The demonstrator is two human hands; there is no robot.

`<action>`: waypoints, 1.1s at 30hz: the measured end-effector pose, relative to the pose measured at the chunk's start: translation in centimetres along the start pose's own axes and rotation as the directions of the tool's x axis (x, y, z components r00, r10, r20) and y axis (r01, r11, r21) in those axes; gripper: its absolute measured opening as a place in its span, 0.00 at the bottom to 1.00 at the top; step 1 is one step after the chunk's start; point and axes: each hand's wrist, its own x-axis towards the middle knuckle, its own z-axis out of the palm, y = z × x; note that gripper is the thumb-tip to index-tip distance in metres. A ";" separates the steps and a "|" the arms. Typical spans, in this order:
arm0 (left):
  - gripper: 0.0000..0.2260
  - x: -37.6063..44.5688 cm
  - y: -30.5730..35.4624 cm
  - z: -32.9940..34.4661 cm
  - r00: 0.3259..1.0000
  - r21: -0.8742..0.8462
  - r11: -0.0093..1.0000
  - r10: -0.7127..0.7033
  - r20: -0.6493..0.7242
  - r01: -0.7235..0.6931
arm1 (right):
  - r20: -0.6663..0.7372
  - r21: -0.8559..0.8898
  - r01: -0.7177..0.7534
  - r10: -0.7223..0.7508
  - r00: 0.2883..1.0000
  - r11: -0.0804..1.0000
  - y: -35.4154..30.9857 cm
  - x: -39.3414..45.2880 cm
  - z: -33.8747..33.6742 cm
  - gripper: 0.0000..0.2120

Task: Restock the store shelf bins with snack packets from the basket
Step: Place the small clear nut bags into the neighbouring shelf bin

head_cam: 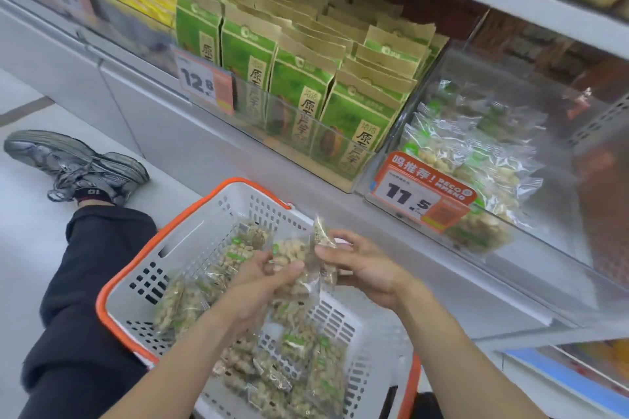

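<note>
Your left hand [269, 277] and right hand [360, 265] are both gripping a clear nut packet [299, 262] above the white basket [190, 248], below the shelf bin [493, 160]

A shop aisle: shelf bins [510, 153] of packaged snacks fronted by price tags [422, 197].

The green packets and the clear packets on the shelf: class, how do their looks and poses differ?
The green packets are opaque, with kraft-paper tops, and stand upright in rows; the clear packets show pale nuts inside and lie loosely heaped. The green packets' tag reads 12.8; the clear packets' reads 11.5. Both sit in transparent shelf bins.
</note>
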 end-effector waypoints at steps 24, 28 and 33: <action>0.17 -6.6 5.2 7.6 0.944 0.224 0.937 0.211 0.254 -0.270 | -0.344 -0.228 0.300 -0.365 0.865 0.926 -2.9 -9.8 0.1 0.27; 0.21 -7.4 5.6 9.1 0.926 0.236 0.904 0.309 0.214 -0.357 | -0.303 -0.376 0.373 -0.493 0.816 0.848 -4.3 -11.4 -0.1 0.25; 0.25 -7.3 7.4 9.4 0.888 0.337 0.831 0.352 0.298 -0.442 | -0.308 -0.392 0.549 -0.667 0.678 0.738 -7.0 -14.9 -2.5 0.24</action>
